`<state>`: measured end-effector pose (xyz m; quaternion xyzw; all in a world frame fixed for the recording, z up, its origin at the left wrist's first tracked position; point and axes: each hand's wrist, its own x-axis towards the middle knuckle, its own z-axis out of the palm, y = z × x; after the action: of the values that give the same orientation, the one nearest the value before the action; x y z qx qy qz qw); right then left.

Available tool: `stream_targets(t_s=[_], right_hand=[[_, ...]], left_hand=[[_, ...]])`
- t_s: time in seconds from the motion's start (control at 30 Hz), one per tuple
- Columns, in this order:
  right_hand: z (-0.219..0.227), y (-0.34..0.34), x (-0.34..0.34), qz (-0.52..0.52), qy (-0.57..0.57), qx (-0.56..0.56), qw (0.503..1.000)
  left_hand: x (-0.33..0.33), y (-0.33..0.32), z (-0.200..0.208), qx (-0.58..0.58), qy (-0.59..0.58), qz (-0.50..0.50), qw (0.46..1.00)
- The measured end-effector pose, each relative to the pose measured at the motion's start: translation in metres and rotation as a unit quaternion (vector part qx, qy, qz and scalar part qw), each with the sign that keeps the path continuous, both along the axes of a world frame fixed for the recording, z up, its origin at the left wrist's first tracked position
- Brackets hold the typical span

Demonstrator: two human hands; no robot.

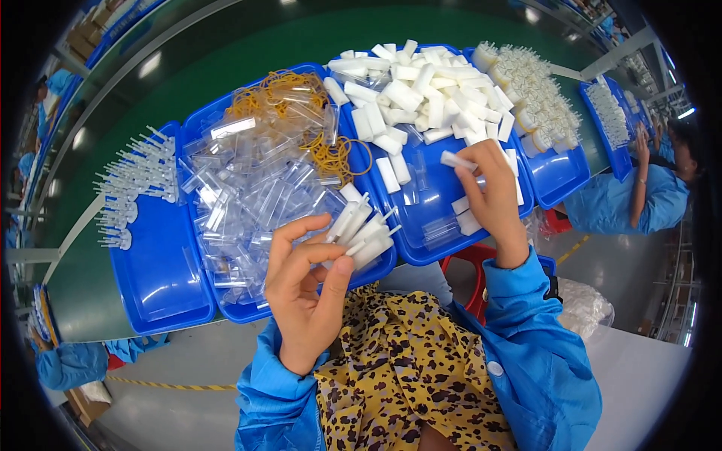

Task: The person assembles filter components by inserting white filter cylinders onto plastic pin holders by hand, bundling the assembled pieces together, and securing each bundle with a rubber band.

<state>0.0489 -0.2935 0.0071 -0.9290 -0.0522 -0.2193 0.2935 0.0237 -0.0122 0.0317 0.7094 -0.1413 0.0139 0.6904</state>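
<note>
My left hand (302, 279) is closed around a bunch of white foam pieces (370, 242), some with thin white stems sticking out to the right. It hovers over the front of a blue tray heaped with clear plastic sleeves (248, 197). Between thumb and fingers, my right hand (494, 189) pinches a small white foam piece (456, 161). Below it is a second blue tray (442, 184), piled at the back with white foam blocks (421, 89). A few blocks and clear sleeves (444, 231) lie near its front. My left palm's inner side is partly hidden.
Yellow-brown rubber bands (280, 94) lie among the sleeves. At left, a blue tray (162, 279) holds white stemmed parts (143, 177); at right, another (562, 171) carries bundled stemmed pieces (526, 86). The trays rest on a green table (83, 292). A person in blue (635, 197) sits at far right.
</note>
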Motion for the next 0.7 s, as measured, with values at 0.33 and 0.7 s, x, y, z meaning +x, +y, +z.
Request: stream_targets(t_s=[0.33, 0.7], right_hand=[[0.024, 0.052, -0.025, 0.219, 0.068, 0.514, 0.827], [0.028, 0.068, -0.027, 0.197, 0.134, 0.55, 0.801]], left_hand=[[-0.002, -0.008, -0.005, 0.122, -0.091, 0.053, 0.987], [-0.004, -0.006, 0.0, 0.128, -0.113, 0.058, 0.984]])
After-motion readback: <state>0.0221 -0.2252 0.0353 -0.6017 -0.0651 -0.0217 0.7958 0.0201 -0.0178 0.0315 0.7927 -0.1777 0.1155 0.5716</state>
